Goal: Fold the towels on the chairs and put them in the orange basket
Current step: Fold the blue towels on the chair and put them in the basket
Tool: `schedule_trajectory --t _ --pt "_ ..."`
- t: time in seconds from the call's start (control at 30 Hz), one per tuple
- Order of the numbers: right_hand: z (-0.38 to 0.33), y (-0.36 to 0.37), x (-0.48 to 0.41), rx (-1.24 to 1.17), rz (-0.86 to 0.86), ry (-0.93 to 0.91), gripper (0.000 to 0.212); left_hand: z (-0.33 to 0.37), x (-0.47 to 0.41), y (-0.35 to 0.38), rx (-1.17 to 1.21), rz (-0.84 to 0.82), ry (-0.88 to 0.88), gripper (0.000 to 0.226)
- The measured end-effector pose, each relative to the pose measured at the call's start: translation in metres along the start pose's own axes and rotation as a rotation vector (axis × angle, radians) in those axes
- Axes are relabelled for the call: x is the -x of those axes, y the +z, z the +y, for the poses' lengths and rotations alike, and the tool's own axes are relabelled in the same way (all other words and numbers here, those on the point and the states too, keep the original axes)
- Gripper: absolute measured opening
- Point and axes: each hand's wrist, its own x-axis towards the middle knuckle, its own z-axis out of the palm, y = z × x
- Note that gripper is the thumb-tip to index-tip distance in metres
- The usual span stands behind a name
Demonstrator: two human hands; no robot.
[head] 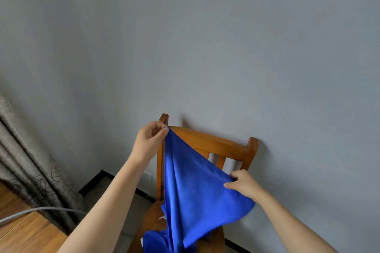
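A bright blue towel (191,195) hangs stretched in front of a wooden chair (218,146) that stands against the wall. My left hand (151,138) pinches one corner of the towel up high, level with the chair's top rail. My right hand (243,185) grips the towel's edge lower down and to the right. The cloth slopes between the two hands, and its lower part droops onto the chair seat and runs out of the bottom of the view. No orange basket is in view.
A grey wall (205,47) fills the background. A patterned brown curtain (30,170) hangs at the left, above a wood floor (26,232) with a grey cable (41,210) on it. A wall socket (147,174) sits low beside the chair.
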Motion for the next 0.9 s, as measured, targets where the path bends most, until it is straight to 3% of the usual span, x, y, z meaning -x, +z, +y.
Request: schedule_trajectory --t 0.07,0.2,0.37,0.47,0.6,0.9 --pt "0.008 -0.003 -0.002 0.030 0.012 0.011 0.033 -0.001 -0.003 -0.007 0.014 0.045 0.008 0.022" --pt "0.019 -0.007 -0.007 0.000 0.042 0.026 0.023 -0.008 -0.007 -0.021 -0.008 0.072 -0.006 0.023" --pt "0.003 -0.025 -0.016 -0.331 0.216 -0.002 0.008 -0.017 -0.017 -0.040 -0.029 0.154 -0.059 0.023" --pt "-0.024 -0.049 -0.022 -0.471 0.330 -0.063 0.009 -0.008 -0.027 -0.053 -0.050 0.167 -0.029 0.025" --pt "-0.075 -0.085 -0.021 -0.547 0.397 -0.209 0.021 0.027 -0.044 -0.069 -0.014 0.235 0.070 0.027" --pt "-0.148 -0.132 0.006 -0.719 0.505 -0.465 0.024 0.094 -0.042 -0.086 0.130 0.338 0.232 0.027"
